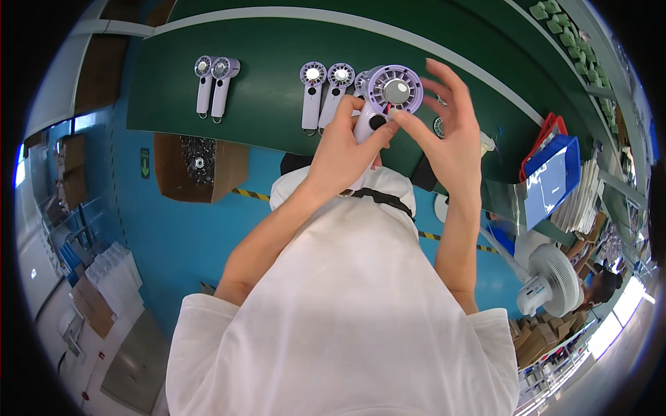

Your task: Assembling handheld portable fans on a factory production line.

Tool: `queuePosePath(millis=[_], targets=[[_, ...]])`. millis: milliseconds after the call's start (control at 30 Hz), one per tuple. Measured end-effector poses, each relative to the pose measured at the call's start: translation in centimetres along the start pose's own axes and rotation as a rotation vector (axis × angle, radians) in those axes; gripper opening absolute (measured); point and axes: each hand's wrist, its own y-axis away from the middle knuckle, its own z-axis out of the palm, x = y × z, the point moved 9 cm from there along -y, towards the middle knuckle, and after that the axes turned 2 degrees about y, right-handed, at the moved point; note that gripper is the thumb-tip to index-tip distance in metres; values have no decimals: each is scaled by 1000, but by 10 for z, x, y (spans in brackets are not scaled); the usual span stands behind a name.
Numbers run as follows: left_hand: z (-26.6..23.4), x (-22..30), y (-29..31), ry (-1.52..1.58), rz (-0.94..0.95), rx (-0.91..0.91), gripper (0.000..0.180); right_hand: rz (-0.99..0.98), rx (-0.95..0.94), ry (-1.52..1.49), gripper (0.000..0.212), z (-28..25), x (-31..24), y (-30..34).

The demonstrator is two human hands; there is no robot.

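A lilac handheld fan (397, 91) with a round grille and silver hub is tilted up in front of me above the green table. My left hand (338, 149) is closed round its handle, near a round black part. My right hand (454, 142) has its fingers spread in the air beside the fan head, slightly blurred. Its thumb reaches the lower rim of the head, where a small red bit shows. Just left of my hands lie similar fans (312, 100), one partly hidden behind the held one. Another pair of fans (220, 87) lies farther left.
The green table (270, 41) spans the front. Below its left edge stands a cardboard box (232, 170) of small dark parts. At the right are a blue tray (553, 177), a red-edged bin (540, 142) and a white standing fan (553, 277). Another person (607, 286) is beyond it.
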Motion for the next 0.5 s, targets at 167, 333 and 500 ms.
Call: queuePosePath(millis=[167, 333, 500], targets=[[5, -3, -2, -48, -27, 5, 41, -296, 141, 244, 42, -2, -20, 6], [4, -5, -4, -93, -9, 53, 40, -230, 134, 148, 33, -2, -9, 2], [-4, -4, -5, -106, 14, 91, 37, -242, 98, 82, 35, 6, -7, -1]])
